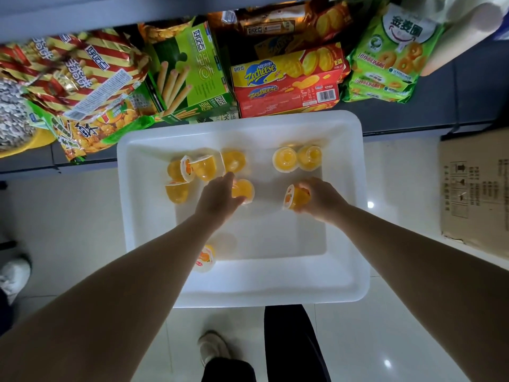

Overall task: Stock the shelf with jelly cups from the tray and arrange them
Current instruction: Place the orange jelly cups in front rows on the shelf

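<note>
The floor (82,216) is glossy pale tile that throws back small bright spots of overhead light. A flattened cardboard box (473,194) lies on it at the right. Along the top runs a dark grey shelf base (440,106), crowded with snack packets (82,78) and red biscuit boxes (286,84).

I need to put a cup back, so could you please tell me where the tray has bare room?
The white tray is bare along its near right floor, below the right hand. The far left is crowded with a cluster of jelly cups; one cup sits near-left.
</note>
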The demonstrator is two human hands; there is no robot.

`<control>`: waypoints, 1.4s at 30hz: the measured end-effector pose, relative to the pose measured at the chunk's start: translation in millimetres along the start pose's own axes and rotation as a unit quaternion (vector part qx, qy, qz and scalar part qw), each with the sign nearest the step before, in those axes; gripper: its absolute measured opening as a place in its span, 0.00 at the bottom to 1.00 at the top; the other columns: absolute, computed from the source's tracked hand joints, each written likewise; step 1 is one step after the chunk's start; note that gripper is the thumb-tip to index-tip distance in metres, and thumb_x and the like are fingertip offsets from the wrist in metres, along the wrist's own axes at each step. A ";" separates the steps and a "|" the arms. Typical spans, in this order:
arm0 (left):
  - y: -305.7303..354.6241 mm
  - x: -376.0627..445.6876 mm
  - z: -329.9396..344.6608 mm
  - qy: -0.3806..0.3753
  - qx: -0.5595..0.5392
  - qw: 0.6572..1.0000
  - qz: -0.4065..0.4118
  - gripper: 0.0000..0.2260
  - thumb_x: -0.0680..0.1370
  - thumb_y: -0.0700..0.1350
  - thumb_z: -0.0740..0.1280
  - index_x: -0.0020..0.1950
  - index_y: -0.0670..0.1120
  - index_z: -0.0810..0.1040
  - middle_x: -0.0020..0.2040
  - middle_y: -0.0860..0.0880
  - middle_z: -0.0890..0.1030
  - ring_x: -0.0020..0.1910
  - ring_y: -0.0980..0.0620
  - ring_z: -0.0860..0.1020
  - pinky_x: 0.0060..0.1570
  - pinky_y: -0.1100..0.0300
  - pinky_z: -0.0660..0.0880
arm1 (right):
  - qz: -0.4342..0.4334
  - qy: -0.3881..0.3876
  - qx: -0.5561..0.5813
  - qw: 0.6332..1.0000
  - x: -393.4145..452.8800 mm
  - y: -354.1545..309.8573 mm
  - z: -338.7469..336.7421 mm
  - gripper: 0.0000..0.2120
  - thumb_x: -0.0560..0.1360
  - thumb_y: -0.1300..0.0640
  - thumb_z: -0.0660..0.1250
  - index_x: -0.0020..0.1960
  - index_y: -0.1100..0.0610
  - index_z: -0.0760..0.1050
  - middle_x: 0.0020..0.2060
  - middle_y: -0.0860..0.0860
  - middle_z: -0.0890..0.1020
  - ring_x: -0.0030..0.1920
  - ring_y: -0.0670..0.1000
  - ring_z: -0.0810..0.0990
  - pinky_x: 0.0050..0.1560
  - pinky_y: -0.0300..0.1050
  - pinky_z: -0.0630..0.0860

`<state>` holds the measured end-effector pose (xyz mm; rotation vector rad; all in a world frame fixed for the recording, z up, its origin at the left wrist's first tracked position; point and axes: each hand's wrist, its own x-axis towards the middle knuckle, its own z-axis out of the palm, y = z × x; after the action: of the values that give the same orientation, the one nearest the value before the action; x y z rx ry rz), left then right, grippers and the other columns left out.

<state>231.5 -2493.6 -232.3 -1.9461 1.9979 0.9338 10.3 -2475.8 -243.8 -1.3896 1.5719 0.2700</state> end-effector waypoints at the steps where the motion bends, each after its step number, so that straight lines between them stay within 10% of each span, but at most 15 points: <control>1: -1.7 -1.4 0.7 0.012 -0.022 1.000 -0.017 0.20 0.75 0.48 0.70 0.61 0.39 0.72 0.56 0.41 0.80 0.56 0.43 0.77 0.51 0.55 0.72 | 0.002 0.003 0.006 1.000 -0.9 0.0 0.5 0.31 0.71 0.56 0.74 0.70 0.57 0.67 0.66 0.55 0.72 0.64 0.56 0.72 0.61 0.45 0.69; 6: -8.7 -6.7 -3.0 -0.009 -0.209 0.968 -0.136 0.15 0.73 0.49 0.72 0.46 0.37 0.77 0.43 0.42 0.81 0.44 0.46 0.80 0.42 0.61 0.71 | 0.019 0.028 0.079 0.996 -6.7 1.6 2.5 0.29 0.70 0.55 0.75 0.67 0.58 0.69 0.62 0.55 0.76 0.61 0.55 0.74 0.58 0.44 0.72; 12: 0.2 -33.1 -23.7 -0.086 -0.668 0.703 -0.229 0.07 0.74 0.35 0.69 0.48 0.36 0.72 0.44 0.40 0.80 0.39 0.51 0.83 0.42 0.64 0.80 | 0.042 0.061 0.206 0.976 -34.7 -4.1 -3.0 0.24 0.65 0.53 0.78 0.59 0.57 0.77 0.52 0.54 0.83 0.53 0.55 0.81 0.57 0.55 0.77; 16: 9.8 -52.7 -53.1 -0.107 -0.759 0.614 -0.190 0.04 0.76 0.34 0.65 0.50 0.37 0.74 0.44 0.41 0.82 0.41 0.49 0.84 0.45 0.60 0.81 | 0.032 0.080 0.301 0.950 -63.7 -23.8 -14.7 0.20 0.65 0.56 0.77 0.56 0.57 0.79 0.49 0.52 0.84 0.49 0.51 0.82 0.53 0.50 0.80; 20: 17.7 -88.2 -94.9 -0.142 -0.770 0.611 -0.119 0.04 0.77 0.33 0.62 0.49 0.37 0.76 0.42 0.41 0.84 0.42 0.49 0.84 0.46 0.59 0.81 | -0.002 0.112 0.374 0.921 -105.9 -59.9 -32.9 0.15 0.68 0.67 0.74 0.50 0.53 0.79 0.45 0.51 0.83 0.43 0.48 0.81 0.42 0.38 0.77; 30: 32.6 -230.0 -247.9 -0.130 -0.755 0.642 0.031 0.16 0.77 0.32 0.62 0.64 0.33 0.69 0.53 0.41 0.82 0.60 0.41 0.77 0.54 0.52 0.78 | -0.156 0.176 0.465 0.853 -293.2 -188.4 -99.3 0.23 0.60 0.59 0.77 0.55 0.55 0.80 0.52 0.53 0.83 0.53 0.52 0.81 0.54 0.49 0.76; 34: 52.6 -299.1 -325.7 -0.104 -0.748 0.652 0.068 0.03 0.78 0.36 0.63 0.50 0.38 0.73 0.61 0.38 0.76 0.54 0.44 0.79 0.55 0.50 0.74 | -0.233 0.214 0.457 0.831 -386.1 -245.6 -132.4 0.16 0.71 0.68 0.70 0.58 0.59 0.77 0.52 0.54 0.84 0.53 0.53 0.81 0.56 0.44 0.76; 37: 71.7 -346.0 -381.1 -0.080 -0.735 0.664 0.117 0.05 0.79 0.38 0.62 0.51 0.38 0.74 0.52 0.40 0.79 0.52 0.44 0.80 0.52 0.51 0.79 | -0.275 0.253 0.454 0.809 -454.1 -285.7 -158.4 0.15 0.72 0.69 0.70 0.55 0.57 0.76 0.50 0.54 0.83 0.51 0.51 0.81 0.49 0.36 0.77; 42: 104.9 -415.6 -480.5 -0.037 -0.721 0.667 0.182 0.08 0.78 0.35 0.63 0.56 0.33 0.73 0.53 0.38 0.79 0.51 0.45 0.79 0.51 0.51 0.77 | -0.327 0.288 0.425 0.793 -551.2 -338.3 -210.1 0.14 0.72 0.68 0.70 0.56 0.58 0.76 0.56 0.57 0.81 0.59 0.55 0.79 0.64 0.46 0.73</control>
<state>313.5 -2425.4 402.7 -1.7025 1.5319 3.3451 115.6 -2384.2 421.7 -1.1911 1.2548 -1.2480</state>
